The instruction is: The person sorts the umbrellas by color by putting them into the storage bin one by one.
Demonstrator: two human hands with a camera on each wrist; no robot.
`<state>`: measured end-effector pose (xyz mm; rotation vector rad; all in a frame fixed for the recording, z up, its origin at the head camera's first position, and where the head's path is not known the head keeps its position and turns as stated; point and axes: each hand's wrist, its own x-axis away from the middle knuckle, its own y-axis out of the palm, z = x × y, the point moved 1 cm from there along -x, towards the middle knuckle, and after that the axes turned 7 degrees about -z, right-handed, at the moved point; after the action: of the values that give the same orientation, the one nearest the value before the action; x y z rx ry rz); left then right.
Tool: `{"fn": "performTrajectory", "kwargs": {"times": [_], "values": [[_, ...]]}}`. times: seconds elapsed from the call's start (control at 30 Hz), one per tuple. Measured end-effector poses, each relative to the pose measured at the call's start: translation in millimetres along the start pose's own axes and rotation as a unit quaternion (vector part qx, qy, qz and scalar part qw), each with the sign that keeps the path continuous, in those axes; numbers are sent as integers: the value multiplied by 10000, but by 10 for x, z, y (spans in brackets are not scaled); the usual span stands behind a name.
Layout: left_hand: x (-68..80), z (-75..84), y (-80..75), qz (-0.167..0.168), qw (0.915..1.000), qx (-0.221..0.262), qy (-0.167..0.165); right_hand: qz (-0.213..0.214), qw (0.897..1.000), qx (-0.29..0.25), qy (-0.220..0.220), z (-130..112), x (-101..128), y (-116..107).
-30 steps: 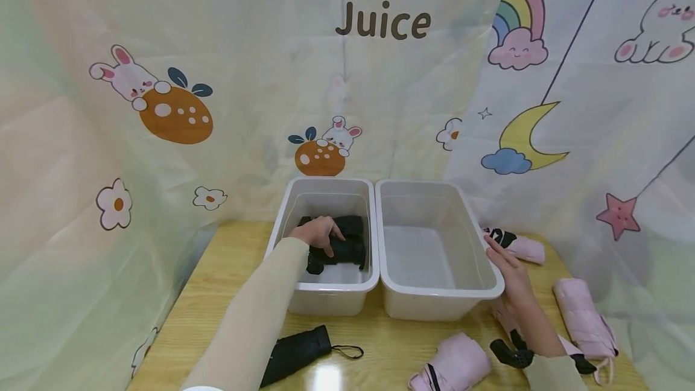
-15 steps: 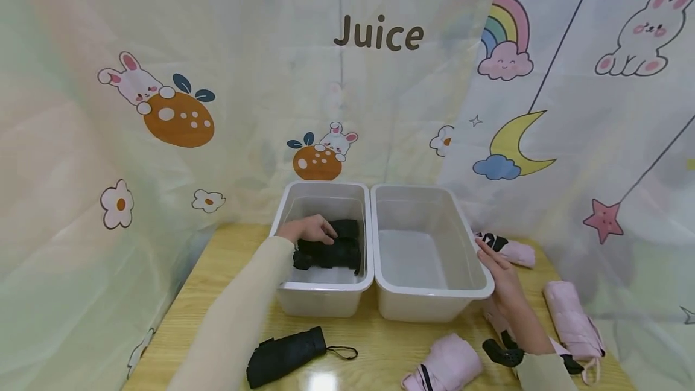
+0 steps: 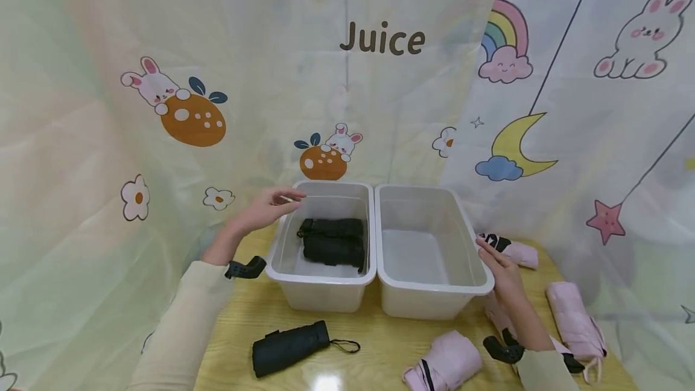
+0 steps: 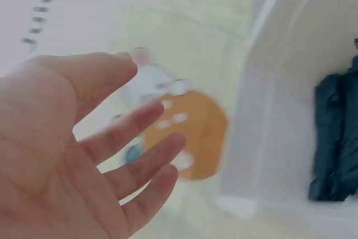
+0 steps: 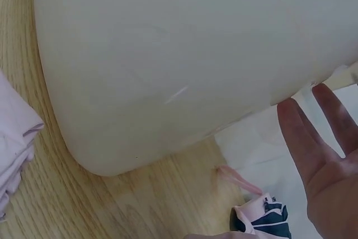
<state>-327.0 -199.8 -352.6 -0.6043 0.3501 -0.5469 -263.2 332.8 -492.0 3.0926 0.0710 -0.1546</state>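
Observation:
My left hand hovers at the left rim of the left white bin, its fingers loosely extended and holding nothing. In the left wrist view the palm of that hand shows, apart from the bin wall. Two black folded umbrellas lie side by side inside the left bin. My right hand rests with straight fingers against the outer right side of the right white bin. The right wrist view shows its fingertips at that bin's edge. No objects show inside the right bin.
A black folded umbrella with a wrist loop lies on the wooden table before the left bin. Pink folded umbrellas lie in front of the right bin, at the far right and behind my right hand. A printed curtain hangs behind.
My left hand has let go of the black umbrella in the left bin and moved up and left, out over the rim. The right hand stays at the right bin.

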Motion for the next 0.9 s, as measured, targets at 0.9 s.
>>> {"fn": "performTrajectory", "kwargs": {"times": [0.9], "values": [[1576, -777, 808, -1173, 9903, 283, -688, 116, 9990, -400, 173, -46, 72, 69]]}}
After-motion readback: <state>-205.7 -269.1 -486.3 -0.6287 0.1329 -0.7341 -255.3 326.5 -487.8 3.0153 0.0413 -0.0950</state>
